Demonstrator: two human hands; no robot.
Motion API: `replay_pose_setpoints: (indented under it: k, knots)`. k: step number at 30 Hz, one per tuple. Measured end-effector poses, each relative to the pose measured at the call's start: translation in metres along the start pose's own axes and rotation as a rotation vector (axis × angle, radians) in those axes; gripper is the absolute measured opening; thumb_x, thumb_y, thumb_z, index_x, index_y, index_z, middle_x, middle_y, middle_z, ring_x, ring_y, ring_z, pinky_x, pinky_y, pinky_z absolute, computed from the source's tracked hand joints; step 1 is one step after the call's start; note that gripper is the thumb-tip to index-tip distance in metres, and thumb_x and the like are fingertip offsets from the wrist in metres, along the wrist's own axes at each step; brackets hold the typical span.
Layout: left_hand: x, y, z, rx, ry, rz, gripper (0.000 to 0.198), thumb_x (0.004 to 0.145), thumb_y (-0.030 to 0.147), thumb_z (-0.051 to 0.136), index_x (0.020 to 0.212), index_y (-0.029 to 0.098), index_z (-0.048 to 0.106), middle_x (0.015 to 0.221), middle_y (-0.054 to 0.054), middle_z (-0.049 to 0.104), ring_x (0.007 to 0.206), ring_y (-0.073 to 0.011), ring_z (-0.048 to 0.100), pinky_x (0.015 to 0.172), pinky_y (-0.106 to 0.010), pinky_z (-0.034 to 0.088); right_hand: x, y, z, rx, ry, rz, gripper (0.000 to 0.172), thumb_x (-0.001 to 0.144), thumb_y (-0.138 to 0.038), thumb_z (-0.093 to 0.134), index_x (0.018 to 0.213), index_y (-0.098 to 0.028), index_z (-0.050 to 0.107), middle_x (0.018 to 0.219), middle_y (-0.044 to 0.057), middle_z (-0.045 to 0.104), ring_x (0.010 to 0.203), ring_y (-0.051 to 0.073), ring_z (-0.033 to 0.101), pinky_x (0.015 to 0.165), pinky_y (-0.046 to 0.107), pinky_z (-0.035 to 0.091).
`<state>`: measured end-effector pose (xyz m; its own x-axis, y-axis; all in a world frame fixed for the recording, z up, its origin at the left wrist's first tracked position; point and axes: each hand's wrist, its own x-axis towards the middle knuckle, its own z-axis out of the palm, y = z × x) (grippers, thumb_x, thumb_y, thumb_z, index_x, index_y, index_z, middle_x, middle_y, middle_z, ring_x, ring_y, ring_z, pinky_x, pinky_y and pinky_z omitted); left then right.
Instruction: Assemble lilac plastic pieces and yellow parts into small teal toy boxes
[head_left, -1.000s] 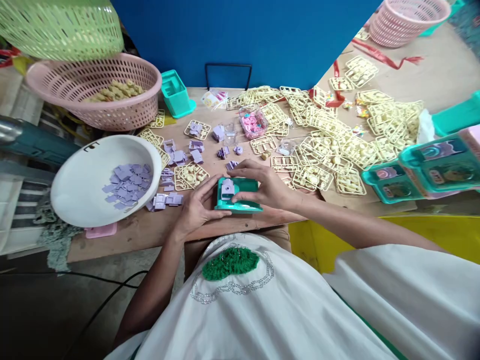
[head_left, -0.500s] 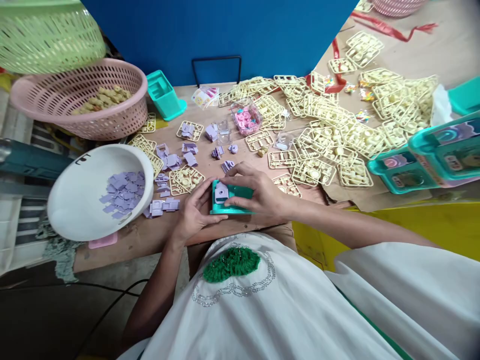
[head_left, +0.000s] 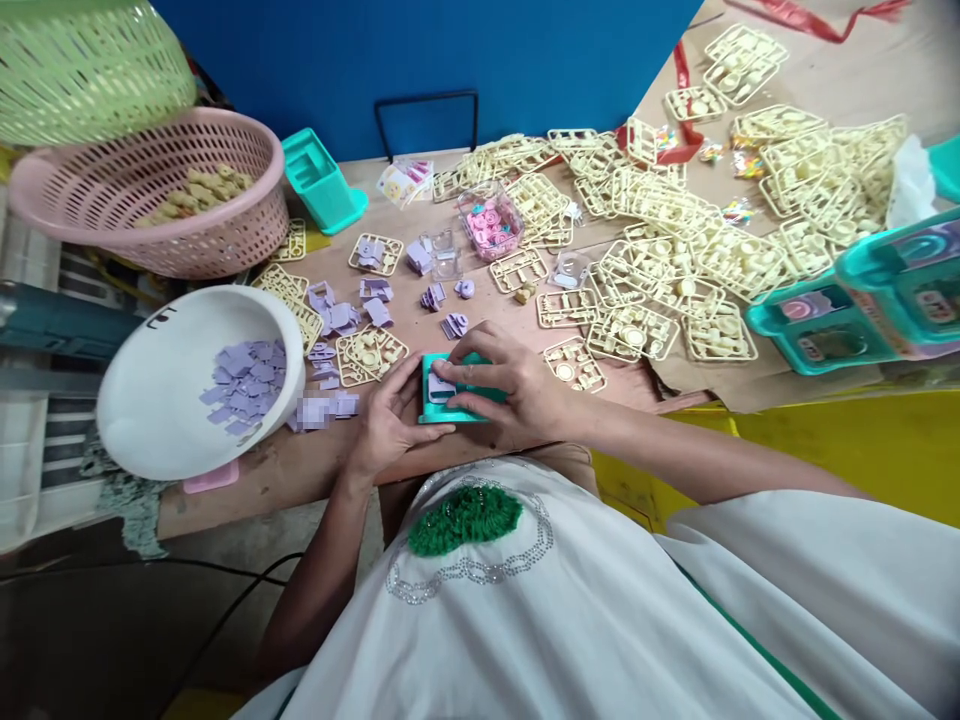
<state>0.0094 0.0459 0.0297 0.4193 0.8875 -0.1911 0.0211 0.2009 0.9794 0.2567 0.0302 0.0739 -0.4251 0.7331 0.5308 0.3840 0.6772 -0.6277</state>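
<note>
A teal plastic case (head_left: 474, 408) lies at the table's near edge. Around its left end my left hand (head_left: 388, 420) is closed, thumb along the near side. My right hand (head_left: 517, 385) reaches over the case from the right, its fingers on a small purple part (head_left: 440, 388) that sits in the case's left end. The fingers partly cover this part. Loose purple pieces (head_left: 330, 315) lie to the left of the hands, and a few small purple assemblies (head_left: 454, 325) are just beyond them.
A white bowl (head_left: 161, 385) of purple pieces and a pink basket (head_left: 232, 215) stand left. Cream part frames (head_left: 660, 220) spread across the back and right. More teal cases (head_left: 844, 325) are at the right edge. A blue panel (head_left: 427, 50) rises behind.
The fingertips of my right hand have moved onto the purple part, covering more of it. The view has shifted slightly. My left hand keeps its hold on the case.
</note>
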Motion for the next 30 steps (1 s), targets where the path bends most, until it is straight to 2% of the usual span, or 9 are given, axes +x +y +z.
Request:
replay_pose_setpoints:
  k: [6,12,15,18,22,25,30]
  knots:
    - [0.001,-0.002,-0.001,0.009,-0.012,0.008,0.114,0.053,0.047,0.108,0.154,0.025,0.06,0.172,-0.016,0.046,0.159,-0.0391,0.048,0.133,-0.052,0.042,0.003,-0.001,-0.003,-0.062,-0.019,-0.037,0.037,0.109,-0.041,0.06,0.129,-0.015,0.076,0.112,0.017,0.07,0.106,0.028,0.061,0.09,0.047,0.058]
    - [-0.002,-0.003,0.003,-0.018,-0.04,0.017,0.114,0.061,0.052,0.104,0.16,0.027,0.053,0.177,-0.016,0.038,0.162,-0.0372,0.044,0.131,-0.049,0.043,-0.002,0.004,0.006,0.071,0.059,0.143,0.049,0.102,-0.051,0.072,0.136,-0.016,0.073,0.114,0.015,0.073,0.104,0.027,0.068,0.089,0.045,0.061]
    - [-0.008,0.004,0.006,-0.007,-0.069,0.024,0.113,0.066,0.049,0.103,0.162,0.029,0.048,0.178,-0.015,0.038,0.163,-0.0349,0.043,0.13,-0.047,0.045,-0.005,0.001,0.009,0.069,0.1,0.106,0.046,0.102,-0.053,0.071,0.131,-0.019,0.076,0.112,0.014,0.073,0.106,0.028,0.068,0.09,0.046,0.061]
    - [-0.017,0.014,0.011,-0.013,-0.097,0.045,0.109,0.07,0.046,0.101,0.163,0.033,0.044,0.174,-0.013,0.043,0.159,-0.0323,0.049,0.125,-0.044,0.052,-0.008,-0.01,0.007,0.011,0.136,0.021,0.044,0.104,-0.05,0.069,0.138,-0.022,0.072,0.116,0.013,0.072,0.112,0.029,0.065,0.096,0.052,0.06]
    - [-0.029,0.023,0.019,-0.092,-0.136,0.054,0.102,0.075,0.045,0.098,0.16,0.034,0.044,0.155,-0.011,0.062,0.138,-0.0282,0.066,0.11,-0.037,0.062,-0.014,-0.027,0.003,-0.069,0.14,-0.059,0.046,0.104,-0.038,0.07,0.147,-0.021,0.063,0.121,0.015,0.071,0.122,0.032,0.061,0.101,0.055,0.058]
    - [-0.037,0.023,0.027,-0.11,-0.094,0.133,0.089,0.078,0.046,0.095,0.152,0.034,0.048,0.145,-0.008,0.065,0.131,-0.0257,0.069,0.107,-0.035,0.062,-0.02,-0.037,0.005,-0.13,0.143,-0.055,0.045,0.104,-0.039,0.07,0.146,-0.025,0.062,0.122,0.013,0.072,0.126,0.034,0.061,0.103,0.058,0.056]
    - [-0.046,0.005,0.03,0.036,-0.03,0.311,0.089,0.079,0.05,0.094,0.152,0.038,0.043,0.157,-0.008,0.054,0.146,-0.0297,0.058,0.122,-0.044,0.052,-0.032,-0.044,0.011,-0.173,0.203,-0.026,0.037,0.103,-0.043,0.072,0.136,-0.026,0.068,0.118,0.011,0.072,0.122,0.033,0.062,0.104,0.058,0.056]
